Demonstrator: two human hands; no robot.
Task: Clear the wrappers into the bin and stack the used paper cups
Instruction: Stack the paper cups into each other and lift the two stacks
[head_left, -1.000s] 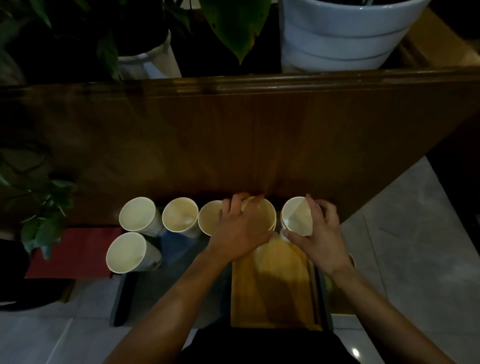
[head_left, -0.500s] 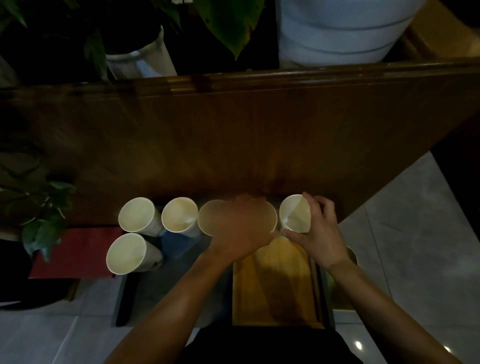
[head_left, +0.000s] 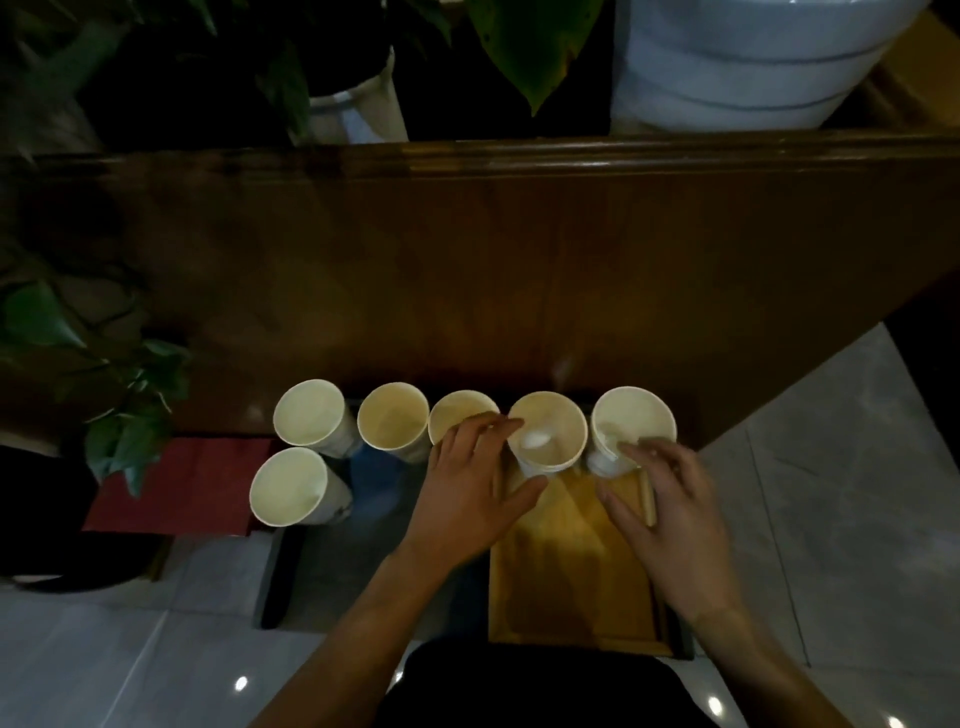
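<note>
Six white paper cups stand upright in front of a dark wooden panel. Four form a row: (head_left: 309, 413), (head_left: 392, 423), (head_left: 460, 413), then one (head_left: 548, 431) at the far end of a wooden tray (head_left: 571, 571). A fifth cup (head_left: 634, 421) stands to its right. The sixth (head_left: 288, 486) sits nearer, at the left. My left hand (head_left: 470, 493) lies open beside the tray cup, index finger at its rim and thumb by its base. My right hand (head_left: 665, 499) is blurred, its fingers spread just below the rightmost cup. A small white lump lies inside the tray cup.
The tall wooden panel (head_left: 467, 260) closes off the far side. Leafy plants (head_left: 119, 410) crowd the left, and a big white pot (head_left: 753, 62) stands behind the panel. A red surface (head_left: 171, 483) lies at the left, with grey floor tiles (head_left: 831, 467) at the right.
My left hand has slid back off the top of the tray cup, uncovering it. My right hand has let go of the rightmost cup and drawn back towards me.
</note>
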